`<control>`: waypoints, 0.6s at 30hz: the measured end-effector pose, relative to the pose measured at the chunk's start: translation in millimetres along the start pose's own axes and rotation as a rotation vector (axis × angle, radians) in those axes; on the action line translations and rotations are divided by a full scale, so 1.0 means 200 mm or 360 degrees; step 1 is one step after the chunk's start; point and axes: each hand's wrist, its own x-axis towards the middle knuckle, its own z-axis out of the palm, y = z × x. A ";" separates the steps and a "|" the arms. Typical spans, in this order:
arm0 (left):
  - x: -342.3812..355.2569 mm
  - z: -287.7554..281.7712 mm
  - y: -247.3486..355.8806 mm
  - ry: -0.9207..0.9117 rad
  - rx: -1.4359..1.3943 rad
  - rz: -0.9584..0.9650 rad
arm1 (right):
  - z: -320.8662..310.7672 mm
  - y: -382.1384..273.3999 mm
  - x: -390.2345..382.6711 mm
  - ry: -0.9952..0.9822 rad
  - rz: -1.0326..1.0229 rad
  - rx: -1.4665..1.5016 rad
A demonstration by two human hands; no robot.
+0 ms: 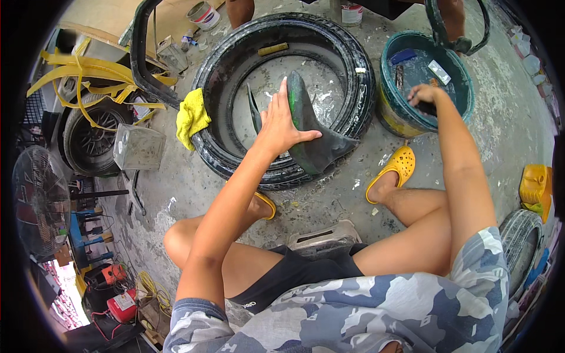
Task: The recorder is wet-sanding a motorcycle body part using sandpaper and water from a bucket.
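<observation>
My left hand (283, 125) is on a dark, wet, curved plastic panel (315, 138) with a pointed end. Its thumb presses across the panel's face, and its fingers stretch along one edge. The panel leans over the near rim of a black tire (353, 112) lying flat on the floor. To the right, my right hand (428, 97) is over the near side of a green bucket (385, 88) of water. Its fingers are closed on a small dark pad (426, 107), partly hidden by the hand. A blue block (403, 56) and a white block (439, 72) are in the bucket.
A yellow cloth (193, 117) drapes over the tire's left side. Across from me, another person's legs (452, 20) show beside black curved parts (141, 53). A clear box (138, 147), a wheel (97, 138) and a fan (41, 197) stand at left. Paint cans (203, 15) sit behind.
</observation>
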 end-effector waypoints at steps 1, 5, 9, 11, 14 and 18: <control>0.02 0.02 0.04 -0.0004 -0.0031 0.0044 | -0.09 0.24 0.16 0.0121 -0.0075 -0.0493; 0.06 0.04 0.08 0.0005 -0.0238 0.0129 | -0.25 0.43 0.24 0.0205 -0.0715 -0.0752; 0.09 0.03 0.03 -0.0055 -0.0270 0.0039 | -0.01 -0.26 -0.33 0.0078 -0.0672 0.0488; 0.15 0.10 -0.02 -0.0020 -0.0333 0.0082 | 0.00 -0.48 -0.49 0.0038 -0.0913 0.0069; 0.20 0.14 0.01 -0.0080 -0.0355 0.0026 | 0.21 -0.75 -0.68 -0.0021 -0.1126 -0.0277; 0.24 0.23 0.03 -0.0036 -0.0257 -0.0019 | 0.60 -0.88 -0.57 0.0059 -0.1296 -0.0733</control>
